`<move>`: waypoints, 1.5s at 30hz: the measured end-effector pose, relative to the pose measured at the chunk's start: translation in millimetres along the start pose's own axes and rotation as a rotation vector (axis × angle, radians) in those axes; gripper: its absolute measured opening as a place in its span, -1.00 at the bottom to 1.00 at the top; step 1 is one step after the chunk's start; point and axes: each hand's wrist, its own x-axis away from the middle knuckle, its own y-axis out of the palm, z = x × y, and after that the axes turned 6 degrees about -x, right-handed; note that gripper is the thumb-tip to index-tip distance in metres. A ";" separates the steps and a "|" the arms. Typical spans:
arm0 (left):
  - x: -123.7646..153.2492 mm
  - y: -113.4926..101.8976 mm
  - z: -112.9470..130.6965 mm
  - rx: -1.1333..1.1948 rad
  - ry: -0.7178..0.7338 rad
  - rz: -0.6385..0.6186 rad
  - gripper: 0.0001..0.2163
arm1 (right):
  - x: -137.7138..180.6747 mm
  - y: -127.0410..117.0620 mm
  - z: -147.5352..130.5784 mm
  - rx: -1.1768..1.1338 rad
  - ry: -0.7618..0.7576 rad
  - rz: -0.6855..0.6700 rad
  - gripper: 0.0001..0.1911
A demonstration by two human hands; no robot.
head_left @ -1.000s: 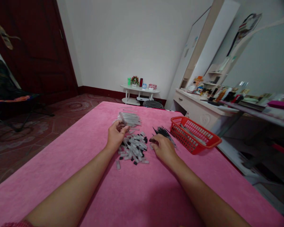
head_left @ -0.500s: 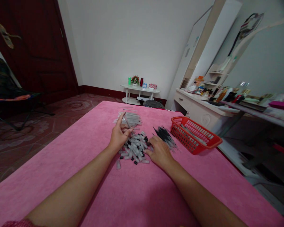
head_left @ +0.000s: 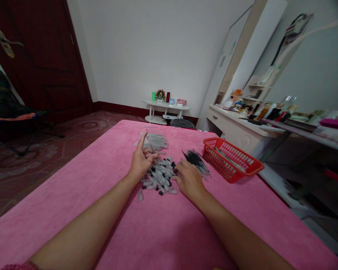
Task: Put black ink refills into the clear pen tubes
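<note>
My left hand [head_left: 141, 162] is over the left edge of a heap of pen caps [head_left: 159, 174], its index finger raised and its thumb and other fingers pinched on a thin pale pen barrel [head_left: 150, 142]. My right hand [head_left: 189, 178] rests at the heap's right side, fingers curled down among the caps; what lies between its fingertips is hidden. The caps are clear and whitish with black ends. Behind my left hand lies a bundle of clear pen barrels [head_left: 159, 141]. Black-tipped refills [head_left: 195, 160] are spread just beyond my right hand.
A red plastic basket [head_left: 232, 159] holding a few slender sticks stands at the right of the pink-covered table [head_left: 157, 232]. A single cap [head_left: 140, 195] lies apart at the heap's front left. Beyond are a white side table [head_left: 166, 104] and a cluttered dresser [head_left: 242, 122].
The right hand's fingers have shifted slightly at the edge of the cap heap. The left hand keeps its pinch on the barrel, almost still.
</note>
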 end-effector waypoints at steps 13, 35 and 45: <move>-1.3 -8.1 -14.4 -0.621 0.265 -0.019 -0.49 | -2.7 -4.4 10.2 -0.232 0.116 0.076 -0.88; 4.9 -7.2 -7.9 -0.924 0.649 -0.225 -0.67 | -12.3 -9.9 18.7 -1.592 0.537 0.213 -0.65; 5.4 -8.4 -6.8 -0.992 0.669 -0.269 -0.64 | -14.8 -9.3 17.4 -1.068 0.284 0.426 -0.83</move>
